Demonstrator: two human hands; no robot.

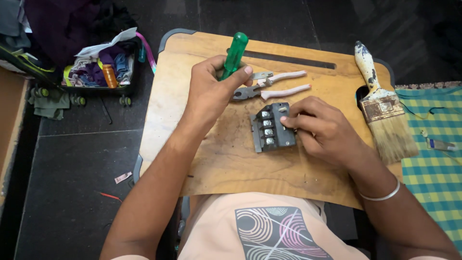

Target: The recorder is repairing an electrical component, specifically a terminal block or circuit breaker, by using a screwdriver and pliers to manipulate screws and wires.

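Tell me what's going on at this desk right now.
A person sits at a wooden desk. The left hand grips a green-handled screwdriver, its tip hidden. The right hand steadies a dark terminal block with metal screws. Pliers lie just beyond it; a worn paintbrush rests at the right edge.

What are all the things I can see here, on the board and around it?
Screwdriver: one, green handle, gripped in the left hand.
Terminal block: one, dark grey with metal screws, board centre, under the right hand's fingertips.
Pliers: one, pale pink handles, behind the block.
Paintbrush: one, worn white handle, board's right edge.
Wooden board: one, tan, across the lap.
Checked cloth: one, green and yellow, far right.
Clothes bag: one, mixed colours, floor upper left.
Left hand: one, raised over the board.
Right hand: one, wearing a silver bangle.
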